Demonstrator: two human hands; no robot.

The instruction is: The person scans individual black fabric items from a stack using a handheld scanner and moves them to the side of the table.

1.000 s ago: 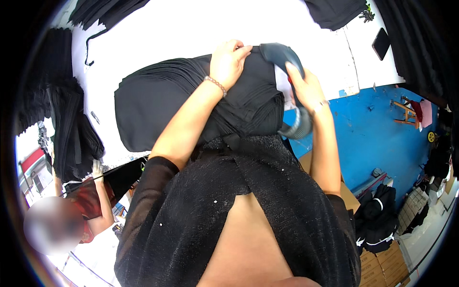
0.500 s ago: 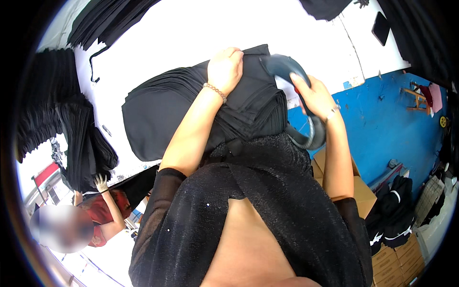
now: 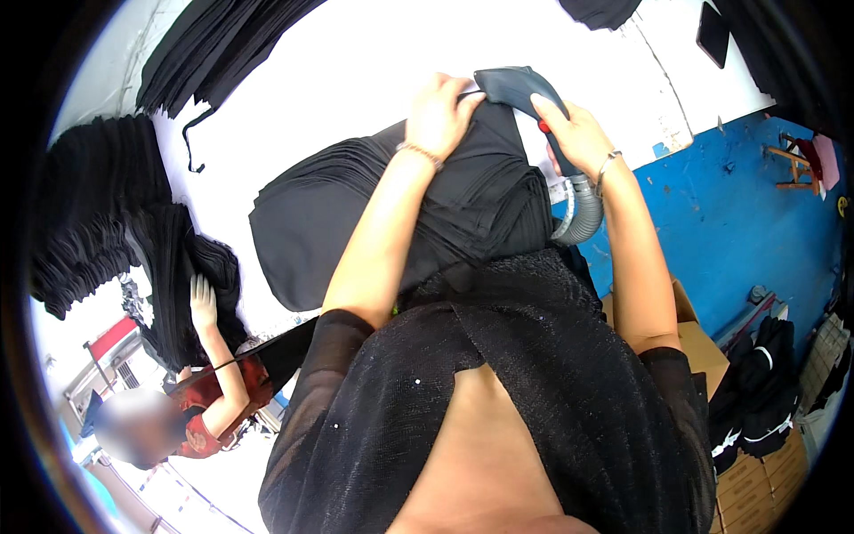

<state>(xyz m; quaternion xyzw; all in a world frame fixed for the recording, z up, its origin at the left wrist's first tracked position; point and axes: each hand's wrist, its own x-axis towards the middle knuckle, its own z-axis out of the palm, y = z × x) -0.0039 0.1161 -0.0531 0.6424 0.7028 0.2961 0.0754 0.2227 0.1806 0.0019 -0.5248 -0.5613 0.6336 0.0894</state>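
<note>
In front of me on the white table lies a stack of folded black garments (image 3: 307,222), its layers fanned out toward the right. My left hand (image 3: 440,120) is at the stack's far edge, thumb and fingers closed on the black cloth there. My right hand (image 3: 574,138) grips the handle of a dark blue-grey handheld suction tool (image 3: 520,92), thumb along its top near a red button. The tool's head lies at the far edge of the cloth, right beside my left fingertips. From its handle a ribbed grey hose (image 3: 584,218) bends down past the table edge.
Black garment piles lie at the far left (image 3: 222,53) and left side (image 3: 89,196) of the white table (image 3: 400,44). A co-worker's gloved hand (image 3: 203,303) touches one pile. Right: a phone (image 3: 712,36), blue floor (image 3: 640,200), stool (image 3: 793,167), cardboard box (image 3: 703,356) and bundled black garments (image 3: 761,392).
My left hand has shifted from the top of the cloth to its far edge. The suction tool has moved up and left toward my left fingers. The co-worker's hand has moved up along the pile.
</note>
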